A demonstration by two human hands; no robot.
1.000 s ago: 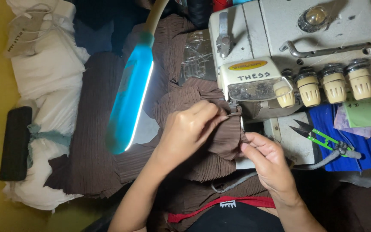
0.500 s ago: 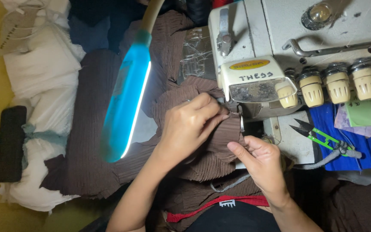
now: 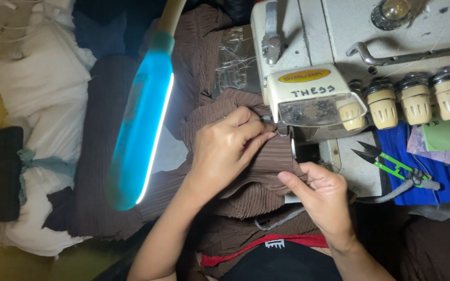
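Beside green snips (image 3: pixel 391 165), both hands, left (image 3: pixel 224 151) and right (image 3: pixel 323 193), pinch brown fabric (image 3: pixel 266 171) at the sewing machine (image 3: pixel 313 99).

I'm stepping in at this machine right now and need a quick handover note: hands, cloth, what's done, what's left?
Left hand: fingers pinch the brown ribbed cloth right at the presser foot of the sewing machine.
Right hand: grip on the cloth's near edge, in front of the foot.
More of the cloth is bunched on the lap; green snips lie to the right, untouched.
Done: edge brought to the foot.
Left: stitching; no finished seam is visible.
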